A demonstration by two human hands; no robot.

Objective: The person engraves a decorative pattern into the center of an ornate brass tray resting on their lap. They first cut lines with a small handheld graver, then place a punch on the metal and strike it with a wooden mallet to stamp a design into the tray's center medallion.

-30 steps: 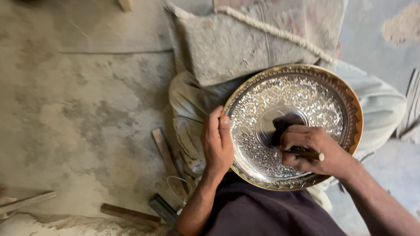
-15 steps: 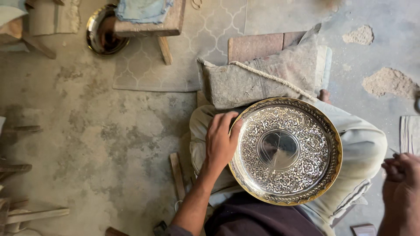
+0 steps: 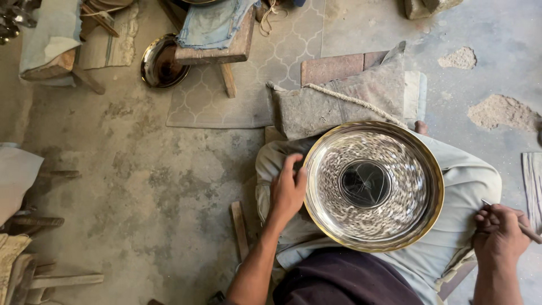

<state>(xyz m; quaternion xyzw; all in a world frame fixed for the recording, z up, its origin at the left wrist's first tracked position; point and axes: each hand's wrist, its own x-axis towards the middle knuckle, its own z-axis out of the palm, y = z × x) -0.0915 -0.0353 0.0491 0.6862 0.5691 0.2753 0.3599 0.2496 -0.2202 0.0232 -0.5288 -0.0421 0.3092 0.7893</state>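
While the engraved metal tray (image 3: 374,185) is steadied on the lap, left hand (image 3: 287,191) fingers curled on its rim, the thin tool (image 3: 522,227) clenched in the right hand (image 3: 497,234) is best kept angled low.

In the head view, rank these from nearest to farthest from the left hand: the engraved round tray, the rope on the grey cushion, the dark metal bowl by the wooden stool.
From the left hand:
1. Engraved round tray, touching it on the right.
2. Rope, up and right on the grey cushion.
3. Dark metal bowl, far upper left beside the wooden stool.
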